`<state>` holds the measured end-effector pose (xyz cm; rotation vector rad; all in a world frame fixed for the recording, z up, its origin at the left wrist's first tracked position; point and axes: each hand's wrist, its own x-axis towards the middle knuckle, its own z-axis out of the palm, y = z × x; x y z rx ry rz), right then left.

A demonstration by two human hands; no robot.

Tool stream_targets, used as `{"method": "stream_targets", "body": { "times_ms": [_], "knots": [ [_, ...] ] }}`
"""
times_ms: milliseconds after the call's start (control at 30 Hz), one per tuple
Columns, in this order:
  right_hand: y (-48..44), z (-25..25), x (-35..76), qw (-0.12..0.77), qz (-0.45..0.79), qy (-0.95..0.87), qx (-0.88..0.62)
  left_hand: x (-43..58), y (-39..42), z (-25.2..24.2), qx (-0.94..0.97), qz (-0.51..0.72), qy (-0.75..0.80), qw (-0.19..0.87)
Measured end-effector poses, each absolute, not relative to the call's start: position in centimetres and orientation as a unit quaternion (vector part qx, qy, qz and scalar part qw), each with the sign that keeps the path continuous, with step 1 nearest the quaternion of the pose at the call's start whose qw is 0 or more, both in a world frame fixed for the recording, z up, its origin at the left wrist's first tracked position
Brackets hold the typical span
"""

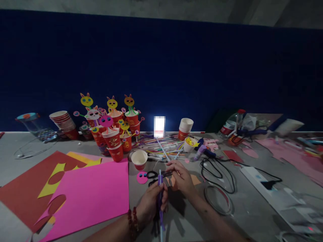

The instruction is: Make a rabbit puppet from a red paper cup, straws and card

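Gripping slim purple sticks (160, 178): left hand (152, 200) | right hand (182, 178): curled, hold unclear | round pink paper face (142, 178)

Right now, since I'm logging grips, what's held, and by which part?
The left hand grips purple and whitish sticks partway along, ends showing above and below. Whether the right hand holds anything cannot be told.

It is dim here. A blocky white square (159, 126) glows brightly by the dark blue wall (161, 67). My right hand (181, 178) has a dark shadow (178, 203) under it on the desk (244, 208). Far right, pink paper (295, 161) looks stretched and fuzzy.
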<state>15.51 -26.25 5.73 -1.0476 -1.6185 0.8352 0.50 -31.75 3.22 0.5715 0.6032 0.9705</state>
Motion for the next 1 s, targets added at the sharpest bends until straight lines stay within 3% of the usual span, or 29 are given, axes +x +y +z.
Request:
{"method": "stream_targets", "body": {
  "times_ms": [167,367,733,1000],
  "knots": [
    [-26.8,6.5,15.7,0.472,0.406,-0.644,-0.445,0.4,-31.9,3.0,0.266,0.446,0.285,0.806],
    [-27.8,6.0,13.6,0.361,0.495,-0.655,-0.443,0.8,-32.1,2.5,0.28,0.446,0.277,0.804],
    [-28.4,5.7,12.4,0.382,0.603,-0.536,-0.451,1.1,-32.2,2.0,0.276,0.468,0.23,0.808],
    [-28.4,5.6,12.4,0.377,0.568,-0.58,-0.446,1.0,-32.3,2.1,0.279,0.468,0.243,0.803]
  ]
}}
